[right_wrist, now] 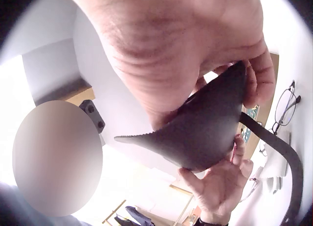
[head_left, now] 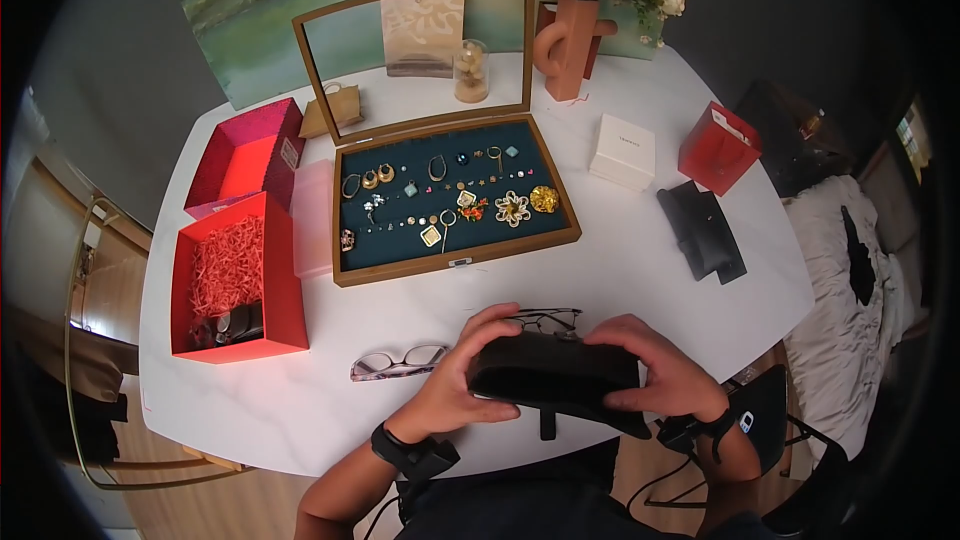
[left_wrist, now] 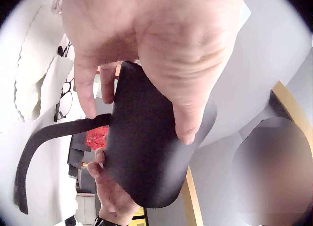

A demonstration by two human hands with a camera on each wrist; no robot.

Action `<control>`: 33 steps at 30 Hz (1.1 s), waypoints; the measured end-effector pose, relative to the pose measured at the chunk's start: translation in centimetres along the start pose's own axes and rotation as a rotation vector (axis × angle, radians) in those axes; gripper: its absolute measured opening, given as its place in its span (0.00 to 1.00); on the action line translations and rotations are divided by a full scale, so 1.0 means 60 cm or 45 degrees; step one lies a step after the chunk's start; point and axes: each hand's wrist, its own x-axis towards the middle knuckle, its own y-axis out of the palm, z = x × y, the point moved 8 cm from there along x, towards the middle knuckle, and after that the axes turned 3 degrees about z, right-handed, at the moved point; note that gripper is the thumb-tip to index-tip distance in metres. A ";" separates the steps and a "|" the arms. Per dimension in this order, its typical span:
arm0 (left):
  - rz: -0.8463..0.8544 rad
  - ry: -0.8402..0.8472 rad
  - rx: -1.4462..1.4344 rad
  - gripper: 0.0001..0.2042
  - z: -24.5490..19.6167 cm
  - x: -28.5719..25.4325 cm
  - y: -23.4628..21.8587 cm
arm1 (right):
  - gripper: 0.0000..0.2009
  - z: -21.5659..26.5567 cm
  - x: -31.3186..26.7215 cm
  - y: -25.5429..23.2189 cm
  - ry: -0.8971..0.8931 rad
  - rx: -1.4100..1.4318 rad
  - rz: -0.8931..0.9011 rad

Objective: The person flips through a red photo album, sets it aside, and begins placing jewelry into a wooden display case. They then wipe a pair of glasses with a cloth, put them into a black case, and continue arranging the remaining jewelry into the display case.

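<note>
Pouch: a soft black pouch (head_left: 553, 376) is held in the air above the near edge of the white table (head_left: 640, 270), level between both hands, probably so its mouth can be worked.
Left hand: the left hand (head_left: 462, 370) is clamped on the pouch's left end, thumb underneath and fingers curled over the top.
Right hand: the right hand (head_left: 655, 368) pinches the right end in the same way.
Strap: a black strap (left_wrist: 44, 143) hangs loose from the pouch.
Glasses: dark wire-rimmed glasses (head_left: 548, 319) lie on the table just behind the pouch; a second, paler pair (head_left: 398, 362) lies left of the left hand.
Display case: a wooden jewellery case (head_left: 455, 200) stands open mid-table, lid propped upright so the pieces show.
Red boxes: a red box (head_left: 236, 280) of shredded paper sits at the left, its lid (head_left: 245, 155) behind it.
Writing: the small white box (head_left: 623, 151) bears print too small to read; the red bag (head_left: 716, 148) shows no legible label.
</note>
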 end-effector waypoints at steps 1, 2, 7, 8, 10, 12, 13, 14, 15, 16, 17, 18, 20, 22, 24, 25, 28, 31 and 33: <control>-0.011 0.073 0.166 0.38 -0.006 -0.002 -0.001 | 0.32 0.001 0.000 0.003 -0.018 0.015 0.005; -0.011 0.073 0.166 0.38 -0.006 -0.003 0.000 | 0.32 -0.004 0.001 0.006 -0.018 0.015 0.005; -0.263 0.038 0.007 0.21 -0.018 -0.011 -0.013 | 0.33 -0.012 0.003 0.020 -0.197 0.272 0.017; -0.266 0.038 0.008 0.21 -0.021 -0.011 -0.012 | 0.33 -0.011 0.004 0.021 -0.198 0.273 0.019; -0.333 0.014 -0.013 0.18 -0.021 -0.012 -0.017 | 0.34 -0.005 0.004 0.026 -0.215 0.247 0.060; -0.335 0.005 -0.005 0.16 -0.022 -0.013 -0.019 | 0.35 0.004 0.005 0.033 -0.184 0.192 0.081; -0.335 -0.003 0.003 0.14 -0.022 -0.014 -0.019 | 0.35 0.006 0.005 0.037 -0.153 0.135 0.100; -0.335 -0.003 0.003 0.14 -0.023 -0.013 -0.019 | 0.35 0.009 0.005 0.037 -0.154 0.135 0.100; -0.331 0.016 -0.008 0.11 -0.026 -0.012 -0.018 | 0.35 0.009 0.004 0.039 -0.131 0.123 0.107; -0.327 0.034 -0.021 0.08 -0.028 -0.012 -0.017 | 0.36 0.009 0.002 0.041 -0.108 0.111 0.114; -0.328 0.034 -0.021 0.08 -0.027 -0.012 -0.018 | 0.36 0.012 0.001 0.043 -0.107 0.111 0.115; -0.344 0.026 -0.003 0.05 -0.023 -0.014 -0.020 | 0.36 0.017 0.000 0.048 -0.114 0.068 0.129; -0.361 0.017 0.014 0.03 -0.017 -0.016 -0.022 | 0.36 0.027 0.000 0.060 -0.120 0.025 0.143; -0.349 0.065 0.052 0.04 -0.018 -0.017 -0.022 | 0.40 0.024 0.004 0.059 0.020 -0.129 -0.011; -0.350 0.079 0.087 0.05 -0.022 -0.018 -0.022 | 0.43 0.016 0.010 0.066 0.071 -0.093 -0.034; -0.351 0.093 0.122 0.05 -0.025 -0.018 -0.022 | 0.47 0.009 0.011 0.066 0.122 -0.057 -0.058; -0.326 0.191 0.269 0.05 -0.033 -0.018 -0.015 | 0.49 0.005 0.014 0.069 0.172 0.005 -0.011; -0.300 0.271 0.268 0.06 -0.042 -0.018 -0.008 | 0.49 -0.003 0.015 0.080 0.258 0.090 0.127; -0.299 0.276 0.284 0.07 -0.043 -0.019 -0.007 | 0.48 0.005 0.019 0.086 0.268 0.060 0.123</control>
